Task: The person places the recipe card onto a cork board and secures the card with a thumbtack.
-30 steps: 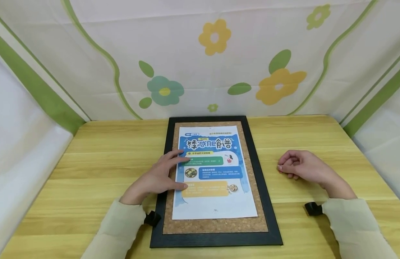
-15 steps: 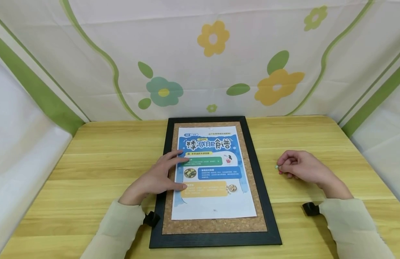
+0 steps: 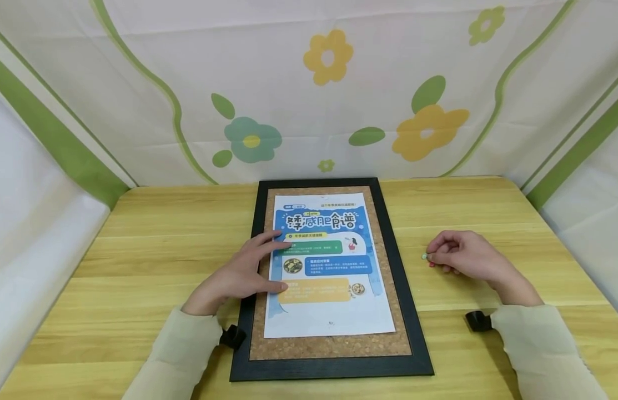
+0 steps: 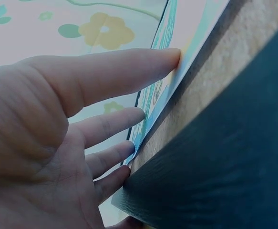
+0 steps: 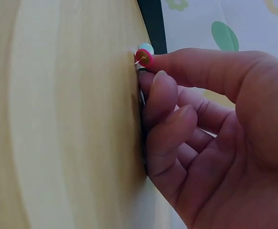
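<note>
A printed sheet [image 3: 333,316] with blue, green and yellow blocks lies on a cork board [image 3: 328,350] in a black frame [image 3: 333,368]. My left hand [image 3: 236,275] rests on the sheet's left side, fingers and thumb spread and fairly straight; in the left wrist view the thumb [image 4: 129,71] touches the paper. Right of the board, my right hand [image 3: 463,256] is low over the table with curled fingers. It pinches small thumbtacks at its fingertips: a red one [image 5: 144,57], its metal point showing, and a pale green one [image 5: 147,47] partly hidden behind it.
The board stands on a yellow wood-grain table [image 3: 124,266], its far end close to a white flowered cloth [image 3: 299,111]. Cloth walls rise on both sides. A black wrist mount [image 3: 478,321] sits on the right sleeve, another [image 3: 232,336] on the left.
The pale green thumbtack, hidden a second ago, now pokes out beyond the right fingertips, and more of the red one shows. The left hand has stayed on the sheet.
</note>
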Tool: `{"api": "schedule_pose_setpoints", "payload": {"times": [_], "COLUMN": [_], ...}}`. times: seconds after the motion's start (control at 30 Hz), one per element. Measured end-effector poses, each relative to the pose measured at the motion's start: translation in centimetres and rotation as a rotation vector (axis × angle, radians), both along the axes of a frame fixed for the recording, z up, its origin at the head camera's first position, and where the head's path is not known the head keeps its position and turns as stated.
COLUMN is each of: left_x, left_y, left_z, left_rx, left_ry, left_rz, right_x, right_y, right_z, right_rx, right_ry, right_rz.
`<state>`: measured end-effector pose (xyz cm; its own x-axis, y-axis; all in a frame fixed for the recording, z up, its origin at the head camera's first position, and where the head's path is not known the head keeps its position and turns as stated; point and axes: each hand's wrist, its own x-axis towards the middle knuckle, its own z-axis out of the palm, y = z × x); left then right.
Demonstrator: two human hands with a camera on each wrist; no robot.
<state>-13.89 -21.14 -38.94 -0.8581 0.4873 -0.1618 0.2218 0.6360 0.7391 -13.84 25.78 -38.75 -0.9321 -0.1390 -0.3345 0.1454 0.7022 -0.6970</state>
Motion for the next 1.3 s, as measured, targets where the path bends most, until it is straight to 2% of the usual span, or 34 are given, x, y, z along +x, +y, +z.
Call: {"api": "schedule_pose_setpoints", "payload": {"times": [0.27,0.57,0.73,0.97,1.3], "left_x": [0.03,0.11,0.15,0.17,-0.11], "left_y": [-0.08,-0.04,0.01,0.05,-0.29], "left_z": [-0.18,-0.39,-0.45,-0.45,-0.38], "left_rx": [0.006,0.000,0.001,0.023,0.025], "left_ry": [-0.001,-0.013,-0.013,-0.014,-0.002], "left_rz": [-0.001,0.003,-0.002,-0.014,-0.009], "right_x": [-0.16,0.02,0.40,0.80,0.21], "right_y": [-0.08,0.07,0.16,0.20,-0.72], "right_z": [-0.05,-0.33,-0.38,-0.03,0.25], "right_rx": [0.036,-0.023,-0.058,-0.026,-0.082], "right_ry": [-0.005,0.002,0.052,0.128,0.186], "right_rz": [-0.005,-0.021,-0.037,-0.062,-0.065]}}
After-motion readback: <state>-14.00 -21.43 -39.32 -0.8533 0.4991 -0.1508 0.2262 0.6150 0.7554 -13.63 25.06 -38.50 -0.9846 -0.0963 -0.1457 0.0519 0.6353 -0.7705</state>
